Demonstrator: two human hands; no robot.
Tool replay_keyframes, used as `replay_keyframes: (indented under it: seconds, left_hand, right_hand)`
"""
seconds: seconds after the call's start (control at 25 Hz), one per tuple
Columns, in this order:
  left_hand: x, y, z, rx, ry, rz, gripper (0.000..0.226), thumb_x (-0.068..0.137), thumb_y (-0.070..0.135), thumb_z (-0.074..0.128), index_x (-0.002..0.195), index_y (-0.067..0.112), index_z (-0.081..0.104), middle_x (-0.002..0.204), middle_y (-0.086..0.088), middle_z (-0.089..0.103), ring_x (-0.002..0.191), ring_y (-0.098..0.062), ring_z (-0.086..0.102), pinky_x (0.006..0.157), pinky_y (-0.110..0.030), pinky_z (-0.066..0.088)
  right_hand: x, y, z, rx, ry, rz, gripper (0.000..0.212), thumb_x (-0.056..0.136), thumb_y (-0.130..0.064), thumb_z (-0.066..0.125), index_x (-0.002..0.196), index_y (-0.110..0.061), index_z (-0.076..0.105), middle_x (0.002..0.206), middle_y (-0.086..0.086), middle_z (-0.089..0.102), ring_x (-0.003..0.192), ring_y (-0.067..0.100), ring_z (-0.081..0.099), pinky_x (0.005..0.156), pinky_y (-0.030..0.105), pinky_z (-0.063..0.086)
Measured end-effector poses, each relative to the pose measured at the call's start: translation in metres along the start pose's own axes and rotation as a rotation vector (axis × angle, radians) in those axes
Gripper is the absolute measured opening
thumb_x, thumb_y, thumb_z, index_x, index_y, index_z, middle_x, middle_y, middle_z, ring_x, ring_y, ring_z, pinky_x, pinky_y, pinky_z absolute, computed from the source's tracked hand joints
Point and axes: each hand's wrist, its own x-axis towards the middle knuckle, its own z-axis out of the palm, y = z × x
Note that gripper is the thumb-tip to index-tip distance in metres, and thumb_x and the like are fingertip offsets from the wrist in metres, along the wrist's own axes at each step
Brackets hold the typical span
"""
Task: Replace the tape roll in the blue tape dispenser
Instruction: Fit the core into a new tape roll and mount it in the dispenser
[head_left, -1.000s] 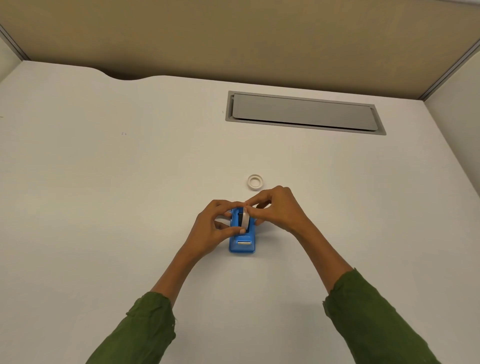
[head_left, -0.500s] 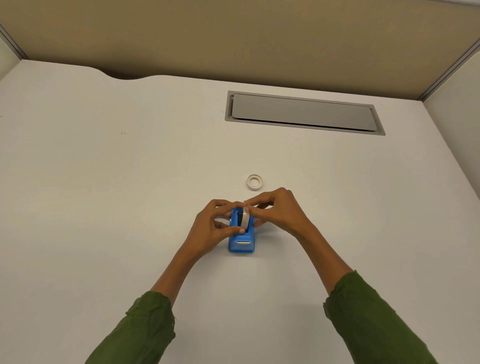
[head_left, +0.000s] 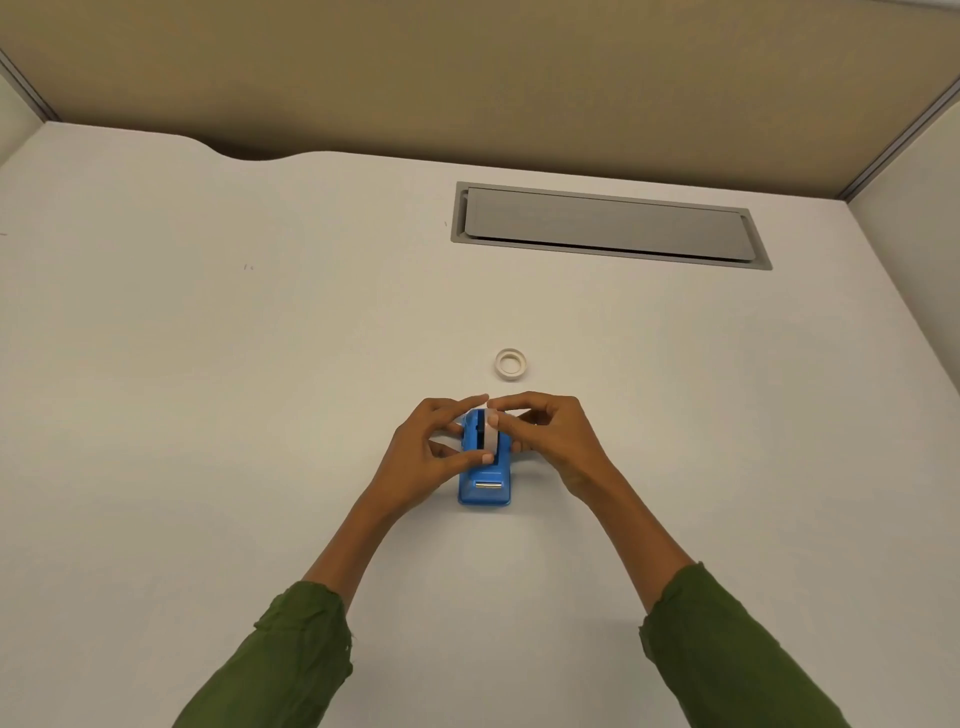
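Observation:
The blue tape dispenser stands on the white desk, its cutter end towards me. A white tape roll stands on edge in its slot, with a dark hub beside it. My left hand curls round the dispenser's left side, thumb on the body and forefinger over the top. My right hand pinches the roll from the right with thumb and forefinger. A second small white ring-shaped roll lies flat on the desk just beyond my hands.
A grey rectangular cable flap is set into the desk at the back right. A beige partition closes off the far edge, and side panels stand at both far corners.
The dispenser and both hands have stayed in place. My fingers have shifted slightly on the roll, which sits a little lower in the slot than before.

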Motion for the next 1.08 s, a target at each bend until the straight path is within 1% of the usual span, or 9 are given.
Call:
replay_keyframes:
  seconds: [0.12, 0.24, 0.32, 0.4, 0.52, 0.64, 0.76, 0.96, 1.08]
  left_hand:
    - [0.0, 0.0, -0.001, 0.023, -0.016, -0.007, 0.059, 0.068, 0.029, 0.079, 0.121, 0.034, 0.055, 0.116, 0.003, 0.052, 0.095, -0.009, 0.057, 0.07, -0.014, 0.053]
    - [0.0, 0.001, -0.001, 0.01, -0.014, -0.015, 0.057, 0.07, 0.029, 0.077, 0.123, 0.03, 0.056, 0.117, 0.002, 0.052, 0.095, -0.009, 0.057, 0.069, -0.013, 0.053]
    - [0.0, 0.001, -0.001, 0.0, -0.007, -0.016, 0.054, 0.072, 0.029, 0.076, 0.123, 0.028, 0.056, 0.117, 0.002, 0.054, 0.095, -0.009, 0.058, 0.069, -0.012, 0.052]
    - [0.0, 0.002, -0.001, -0.02, 0.007, -0.021, 0.053, 0.073, 0.028, 0.075, 0.123, 0.028, 0.056, 0.116, 0.002, 0.055, 0.094, -0.008, 0.058, 0.068, -0.012, 0.052]
    - [0.0, 0.003, 0.0, -0.032, 0.017, -0.023, 0.052, 0.073, 0.028, 0.075, 0.121, 0.031, 0.055, 0.115, 0.003, 0.055, 0.092, -0.007, 0.059, 0.067, -0.013, 0.052]
    - [-0.001, 0.004, 0.0, -0.037, 0.018, -0.025, 0.051, 0.073, 0.028, 0.075, 0.117, 0.038, 0.053, 0.114, 0.005, 0.055, 0.092, -0.006, 0.059, 0.066, -0.014, 0.052]
    - [-0.001, 0.003, 0.001, -0.029, 0.024, -0.029, 0.05, 0.073, 0.027, 0.075, 0.12, 0.029, 0.057, 0.116, 0.002, 0.055, 0.092, -0.007, 0.059, 0.067, -0.014, 0.052]
    - [0.001, 0.002, -0.001, -0.021, 0.013, -0.034, 0.05, 0.073, 0.029, 0.075, 0.121, 0.026, 0.058, 0.117, 0.001, 0.055, 0.093, -0.009, 0.059, 0.07, -0.018, 0.052]
    - [0.001, 0.002, 0.0, -0.026, 0.024, -0.037, 0.047, 0.074, 0.031, 0.073, 0.118, 0.029, 0.058, 0.115, 0.003, 0.056, 0.092, -0.006, 0.06, 0.067, -0.013, 0.051]
  right_hand:
    - [0.004, -0.001, 0.003, 0.038, 0.024, 0.02, 0.012, 0.079, -0.021, 0.072, 0.088, -0.013, 0.074, 0.081, 0.003, 0.073, 0.07, 0.017, 0.063, 0.058, 0.025, 0.054]
    - [0.005, -0.001, 0.002, 0.052, 0.029, 0.029, 0.012, 0.079, -0.022, 0.072, 0.087, -0.013, 0.074, 0.079, 0.002, 0.072, 0.071, 0.019, 0.064, 0.06, 0.026, 0.055]
    - [0.001, 0.0, -0.001, 0.055, -0.02, 0.012, 0.014, 0.078, -0.024, 0.073, 0.091, -0.018, 0.073, 0.084, 0.001, 0.073, 0.075, 0.018, 0.065, 0.064, 0.026, 0.056]
    - [-0.004, 0.0, -0.004, 0.049, -0.096, -0.002, 0.021, 0.076, -0.023, 0.075, 0.096, -0.026, 0.072, 0.091, -0.005, 0.072, 0.077, 0.01, 0.064, 0.065, 0.023, 0.056]
    - [-0.006, 0.001, -0.007, 0.014, -0.151, -0.002, 0.03, 0.077, -0.019, 0.074, 0.104, -0.027, 0.068, 0.101, -0.004, 0.069, 0.078, 0.007, 0.06, 0.067, 0.025, 0.057]
    - [-0.004, 0.001, -0.002, 0.005, -0.094, -0.014, 0.022, 0.08, -0.016, 0.071, 0.101, -0.022, 0.068, 0.091, -0.002, 0.069, 0.075, 0.013, 0.058, 0.063, 0.025, 0.056]
    - [-0.003, 0.0, 0.002, 0.035, -0.032, 0.001, 0.013, 0.081, -0.019, 0.07, 0.094, -0.02, 0.07, 0.081, 0.0, 0.07, 0.071, 0.013, 0.058, 0.06, 0.023, 0.052]
    - [0.003, -0.003, 0.007, 0.057, 0.041, 0.063, 0.012, 0.083, -0.022, 0.069, 0.089, -0.013, 0.071, 0.085, 0.006, 0.07, 0.077, 0.02, 0.061, 0.064, 0.029, 0.054]
    - [0.001, -0.002, 0.0, 0.051, -0.055, 0.057, 0.018, 0.08, -0.025, 0.071, 0.096, -0.018, 0.071, 0.089, 0.008, 0.072, 0.08, 0.02, 0.065, 0.07, 0.033, 0.057]
